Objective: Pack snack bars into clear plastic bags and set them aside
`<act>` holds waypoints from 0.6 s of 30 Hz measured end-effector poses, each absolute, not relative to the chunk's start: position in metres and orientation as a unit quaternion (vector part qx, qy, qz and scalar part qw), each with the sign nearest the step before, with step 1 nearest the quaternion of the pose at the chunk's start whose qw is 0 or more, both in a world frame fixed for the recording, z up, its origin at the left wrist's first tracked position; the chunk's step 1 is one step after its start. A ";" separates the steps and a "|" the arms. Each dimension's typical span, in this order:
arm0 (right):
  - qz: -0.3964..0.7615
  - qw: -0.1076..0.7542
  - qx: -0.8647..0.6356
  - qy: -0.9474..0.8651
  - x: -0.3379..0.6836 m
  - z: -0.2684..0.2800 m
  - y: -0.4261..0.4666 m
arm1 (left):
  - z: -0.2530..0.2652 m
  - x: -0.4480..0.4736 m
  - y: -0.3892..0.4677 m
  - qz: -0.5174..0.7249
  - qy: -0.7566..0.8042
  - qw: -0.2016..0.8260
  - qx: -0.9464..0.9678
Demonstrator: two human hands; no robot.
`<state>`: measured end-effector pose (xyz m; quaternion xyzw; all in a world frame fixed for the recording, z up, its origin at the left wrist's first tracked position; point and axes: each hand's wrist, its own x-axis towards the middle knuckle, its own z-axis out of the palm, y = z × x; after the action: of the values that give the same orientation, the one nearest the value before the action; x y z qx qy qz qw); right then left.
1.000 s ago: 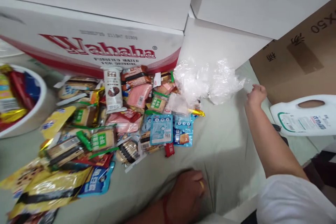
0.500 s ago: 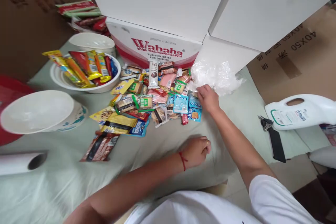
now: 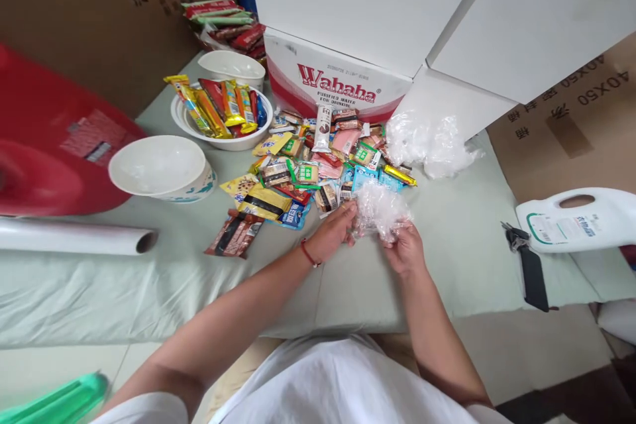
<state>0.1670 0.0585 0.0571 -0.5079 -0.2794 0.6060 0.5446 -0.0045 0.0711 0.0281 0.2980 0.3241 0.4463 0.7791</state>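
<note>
My left hand (image 3: 334,233) and my right hand (image 3: 405,250) both grip a crumpled clear plastic bag (image 3: 380,209) just above the pale green cloth (image 3: 447,238). A red string circles my left wrist. Right behind the bag lies a spread of several wrapped snack packets (image 3: 318,162). A larger heap of clear plastic bags (image 3: 432,142) sits to the right of the packets, against the white Wahaha carton (image 3: 338,83).
A white bowl with several snack bars (image 3: 221,109) and two empty white bowls (image 3: 159,165) stand at the left, beside a red tub (image 3: 44,146). A white roll (image 3: 74,237) lies left front. A white jug (image 3: 579,218) and keys (image 3: 527,258) lie right.
My right hand has come back from the plastic heap with one clear bag, and my left hand has risen off the cloth to grip it too. The view has pulled back and swung left.
</note>
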 end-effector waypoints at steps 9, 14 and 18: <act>0.527 0.621 -0.511 -0.276 0.186 0.057 0.057 | 0.039 -0.017 0.067 0.524 0.395 0.694 0.297; 0.476 0.677 -0.518 -0.217 0.238 0.049 0.029 | 0.088 -0.018 0.067 0.565 0.351 0.674 0.321; 0.471 0.648 -0.551 -0.233 0.256 0.043 -0.004 | 0.146 0.027 0.140 0.562 0.287 0.646 0.429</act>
<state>0.2555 -0.0042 0.0432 -0.5513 -0.2328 0.4706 0.6484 0.0273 0.1397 0.1458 0.4290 0.2874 0.5618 0.6463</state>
